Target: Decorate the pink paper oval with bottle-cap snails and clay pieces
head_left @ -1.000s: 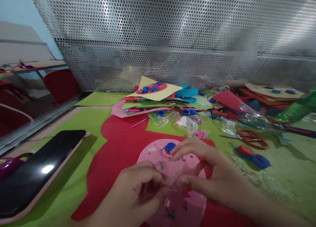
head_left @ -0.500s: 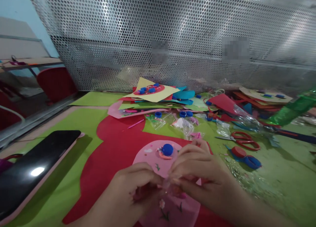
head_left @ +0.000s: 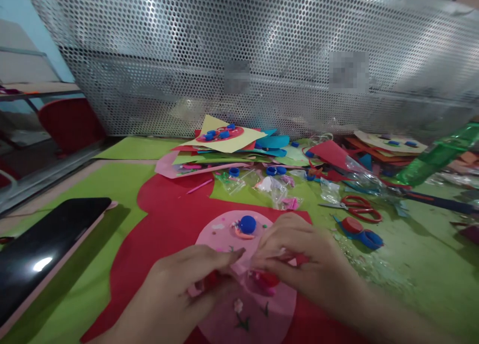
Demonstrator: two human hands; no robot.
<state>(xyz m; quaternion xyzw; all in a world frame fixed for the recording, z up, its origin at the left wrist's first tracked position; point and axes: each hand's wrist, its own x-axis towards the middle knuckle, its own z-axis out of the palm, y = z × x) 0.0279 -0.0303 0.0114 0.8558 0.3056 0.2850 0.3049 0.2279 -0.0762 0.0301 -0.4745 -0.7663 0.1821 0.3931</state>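
My left hand (head_left: 183, 279) and my right hand (head_left: 299, 257) pinch a small clear plastic bag (head_left: 243, 274) between them. Something pink and red shows in or behind the bag, partly hidden by my fingers. Beneath them lies a pink paper oval (head_left: 273, 319) on a large red paper cutout (head_left: 145, 254). On the oval's upper part sits a blue bottle cap (head_left: 247, 225) with a coral-coloured strip (head_left: 245, 236) curving below it. A small pink flower (head_left: 238, 305) with green leaves decorates its lower part.
A phone (head_left: 48, 254) lies at the left. Red-handled scissors (head_left: 361, 209), red and blue caps (head_left: 370, 239), and a green bottle (head_left: 437, 157) are at the right. Behind stand small plastic bags (head_left: 280, 192), stacked coloured paper (head_left: 232, 139) and a perforated metal panel (head_left: 187, 60).
My fingers have drawn slightly apart and the clear bag between them shows more openly. The view has shifted a little, moving the table items left in the picture.
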